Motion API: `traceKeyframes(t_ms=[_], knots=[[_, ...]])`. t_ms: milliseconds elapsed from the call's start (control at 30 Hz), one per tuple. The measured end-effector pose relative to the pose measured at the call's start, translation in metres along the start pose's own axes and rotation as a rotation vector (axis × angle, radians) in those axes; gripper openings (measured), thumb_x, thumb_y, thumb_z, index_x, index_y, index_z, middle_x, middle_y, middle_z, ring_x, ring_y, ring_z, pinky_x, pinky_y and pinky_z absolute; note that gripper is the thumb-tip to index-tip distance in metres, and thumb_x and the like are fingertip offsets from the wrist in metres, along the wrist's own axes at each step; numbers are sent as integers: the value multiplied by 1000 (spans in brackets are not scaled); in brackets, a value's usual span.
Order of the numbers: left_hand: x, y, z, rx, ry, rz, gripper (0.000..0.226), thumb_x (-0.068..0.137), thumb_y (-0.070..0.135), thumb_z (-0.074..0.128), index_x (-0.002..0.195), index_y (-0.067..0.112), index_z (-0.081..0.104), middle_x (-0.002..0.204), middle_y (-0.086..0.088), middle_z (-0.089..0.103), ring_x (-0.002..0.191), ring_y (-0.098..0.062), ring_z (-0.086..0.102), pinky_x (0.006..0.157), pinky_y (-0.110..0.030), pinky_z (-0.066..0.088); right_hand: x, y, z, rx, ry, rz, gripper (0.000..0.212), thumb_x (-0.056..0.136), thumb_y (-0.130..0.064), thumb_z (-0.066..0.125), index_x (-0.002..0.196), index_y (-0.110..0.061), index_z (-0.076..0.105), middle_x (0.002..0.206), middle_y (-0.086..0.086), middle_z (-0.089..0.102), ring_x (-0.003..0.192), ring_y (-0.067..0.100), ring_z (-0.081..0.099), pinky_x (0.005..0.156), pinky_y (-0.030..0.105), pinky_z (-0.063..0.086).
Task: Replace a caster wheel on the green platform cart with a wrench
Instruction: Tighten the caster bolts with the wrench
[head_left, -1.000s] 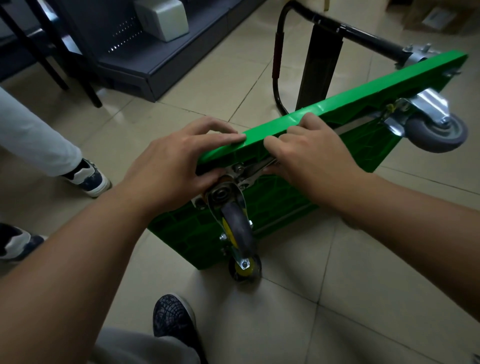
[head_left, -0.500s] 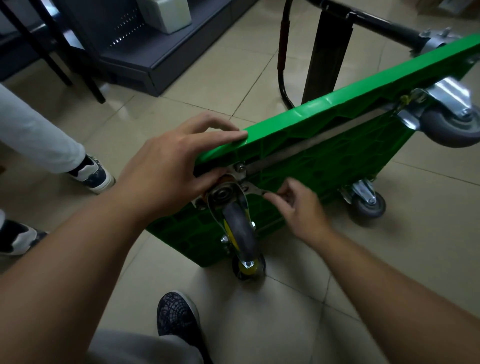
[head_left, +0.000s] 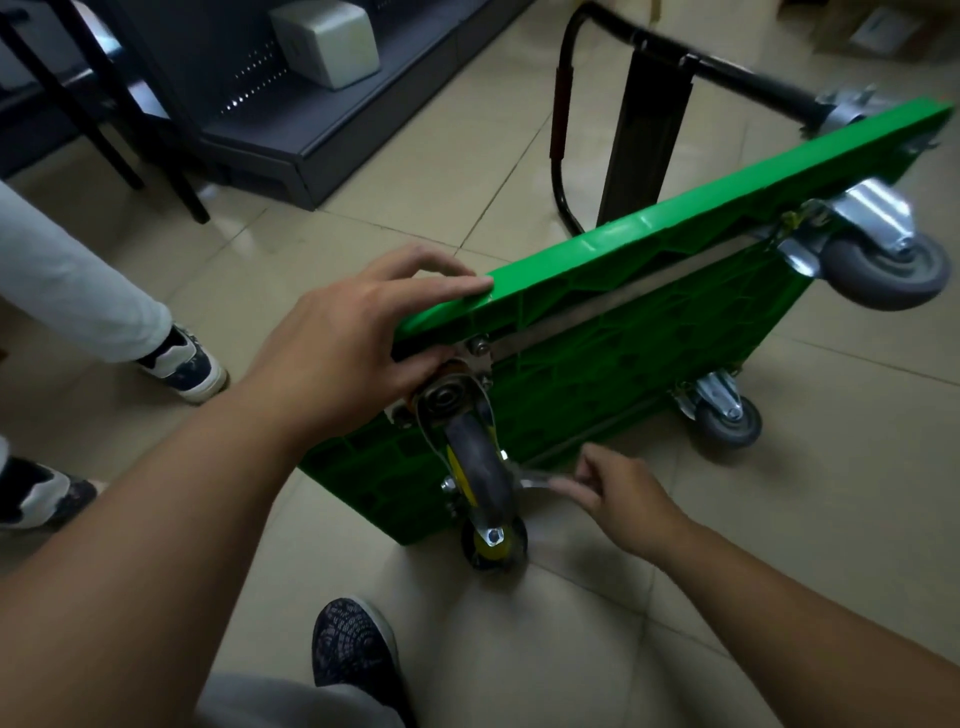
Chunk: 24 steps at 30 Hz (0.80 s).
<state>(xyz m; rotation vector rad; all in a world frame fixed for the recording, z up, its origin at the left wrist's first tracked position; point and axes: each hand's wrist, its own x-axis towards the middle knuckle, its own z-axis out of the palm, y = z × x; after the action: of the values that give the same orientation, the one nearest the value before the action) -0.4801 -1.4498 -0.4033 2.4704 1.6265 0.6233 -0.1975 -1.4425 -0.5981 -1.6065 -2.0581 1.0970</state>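
The green platform cart (head_left: 623, 343) stands on its side on the tiled floor, underside facing me. My left hand (head_left: 358, 332) grips its upper near corner, fingers over the top edge and thumb beneath by the caster plate. The near caster wheel (head_left: 480, 467), grey with a yellow hub, hangs from that corner. Low beside it, my right hand (head_left: 618, 499) pinches the handle of a silver wrench (head_left: 535, 480), which lies blurred by the wheel. Two more grey casters, one at the upper right (head_left: 883, 270) and one on the floor (head_left: 727, 421), are at the far end.
The cart's black folding handle (head_left: 649, 119) lies on the floor behind it. A dark shelf base (head_left: 291, 150) with a white box (head_left: 327, 41) is at the back left. Another person's legs and shoes (head_left: 182, 358) stand at the left. My own shoe (head_left: 353, 649) is below the caster.
My right hand left the cart's top edge, dropped along the underside and now pinches the wrench on the floor side of the near caster. My left hand kept its grip on the corner.
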Motion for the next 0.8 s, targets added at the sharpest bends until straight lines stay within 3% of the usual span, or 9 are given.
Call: traceKeyframes(t_ms=[67, 133, 233, 367, 567, 700, 800], knots=[[-1, 2, 0, 7, 12, -1, 62, 88, 27, 75, 144, 47, 54, 140, 27, 51, 116, -14, 63, 83, -49, 58, -6, 5, -20, -199, 29, -78, 40, 84, -53, 71, 73, -24, 46, 56, -12, 45, 59, 14, 43, 68, 30, 33], [-1, 3, -1, 5, 18, -9, 62, 88, 27, 75, 144, 47, 55, 140, 26, 51, 119, -13, 61, 85, -48, 58, -2, -20, -43, -243, 183, -240, 38, 84, -53, 67, 76, -21, 50, 60, -13, 47, 63, 22, 45, 68, 33, 36], [-2, 4, -1, -13, 17, -22, 62, 88, 27, 76, 143, 47, 56, 140, 27, 51, 119, -12, 61, 87, -48, 57, 17, -75, -78, -491, 412, -496, 41, 85, -54, 61, 83, -13, 54, 65, 4, 58, 65, 26, 48, 70, 35, 38], [-3, 6, -1, -5, 20, -29, 61, 88, 30, 75, 142, 49, 56, 140, 27, 52, 117, -11, 61, 86, -46, 57, 34, -113, -101, -796, 436, -749, 37, 81, -45, 72, 83, -12, 56, 65, 10, 63, 61, 29, 60, 73, 39, 45], [-2, 6, -1, 5, 23, -36, 61, 87, 30, 75, 142, 49, 55, 139, 27, 52, 115, -11, 61, 84, -47, 57, 37, -122, -109, -997, 451, -704, 36, 87, -49, 66, 89, -16, 53, 74, 7, 68, 70, 27, 63, 80, 40, 39], [-1, 6, 0, 11, 13, -35, 62, 88, 30, 76, 143, 50, 54, 139, 28, 51, 117, -10, 60, 85, -46, 57, 40, -113, -103, -899, 474, -686, 42, 89, -55, 52, 92, -14, 57, 75, 10, 69, 72, 30, 64, 82, 41, 39], [-1, 3, 1, 18, 6, -23, 61, 89, 32, 75, 143, 50, 54, 140, 27, 51, 118, -11, 61, 85, -47, 57, 43, -99, -94, -751, 465, -667, 41, 86, -51, 64, 90, -11, 59, 71, 13, 67, 67, 33, 62, 78, 41, 44]])
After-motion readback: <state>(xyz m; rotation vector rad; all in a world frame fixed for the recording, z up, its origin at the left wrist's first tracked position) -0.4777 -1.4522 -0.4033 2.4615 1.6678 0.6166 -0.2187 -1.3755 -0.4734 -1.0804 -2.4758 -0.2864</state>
